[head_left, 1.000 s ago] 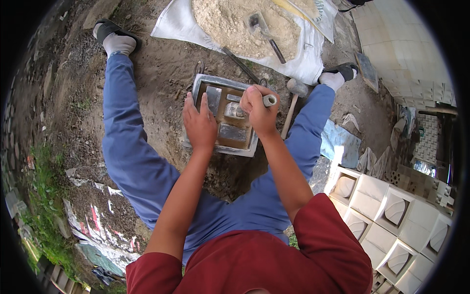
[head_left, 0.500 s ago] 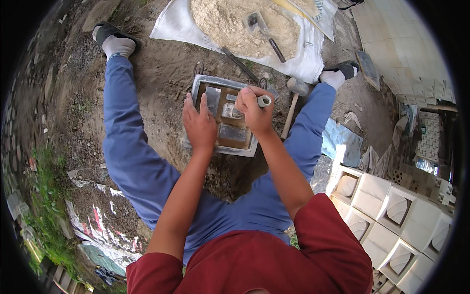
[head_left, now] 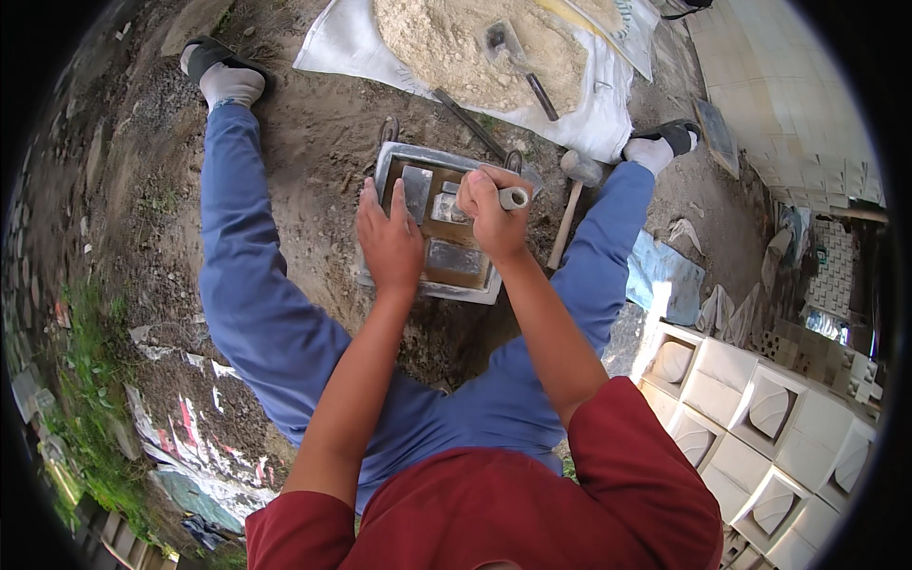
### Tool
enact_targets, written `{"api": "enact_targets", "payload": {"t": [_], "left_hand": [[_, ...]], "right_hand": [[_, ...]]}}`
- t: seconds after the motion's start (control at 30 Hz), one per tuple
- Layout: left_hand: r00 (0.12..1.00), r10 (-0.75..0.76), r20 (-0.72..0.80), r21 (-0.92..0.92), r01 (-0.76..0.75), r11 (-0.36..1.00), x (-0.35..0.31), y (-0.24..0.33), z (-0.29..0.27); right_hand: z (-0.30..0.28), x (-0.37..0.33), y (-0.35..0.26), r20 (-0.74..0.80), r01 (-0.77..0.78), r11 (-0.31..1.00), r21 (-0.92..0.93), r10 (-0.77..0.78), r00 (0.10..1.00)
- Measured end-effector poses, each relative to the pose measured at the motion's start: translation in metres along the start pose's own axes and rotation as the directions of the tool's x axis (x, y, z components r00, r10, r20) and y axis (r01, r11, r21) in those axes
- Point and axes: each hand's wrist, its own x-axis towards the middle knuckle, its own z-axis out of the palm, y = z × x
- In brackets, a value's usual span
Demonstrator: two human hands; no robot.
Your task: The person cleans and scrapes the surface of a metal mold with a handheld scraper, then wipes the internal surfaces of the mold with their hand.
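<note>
Left hand (head_left: 391, 242), open, lies along the left side of a grey rectangular mould (head_left: 465, 292) on soil (head_left: 318, 142); right hand (head_left: 496, 220) grips a pale tubular handle (head_left: 514, 198), apparently working inside; the next move calls for steady bracing.

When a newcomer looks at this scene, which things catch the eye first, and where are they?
The grey frame between the blue trouser legs probably comes first, with the left hand at its left side and the right hand gripping a pale tube over its right side. Next, perhaps, come the pale powder heap on the white sack beyond and the cream blocks at lower right.
</note>
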Motion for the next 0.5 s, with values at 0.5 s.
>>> {"api": "enact_targets", "payload": {"t": [0.5], "left_hand": [[1.000, -0.012, 0.015, -0.007, 0.012, 1.000, 0.001, -0.002, -0.001]], "right_hand": [[0.004, -0.006, 0.001, 0.021, 0.075, 0.997, 0.028, -0.076, 0.997]]}}
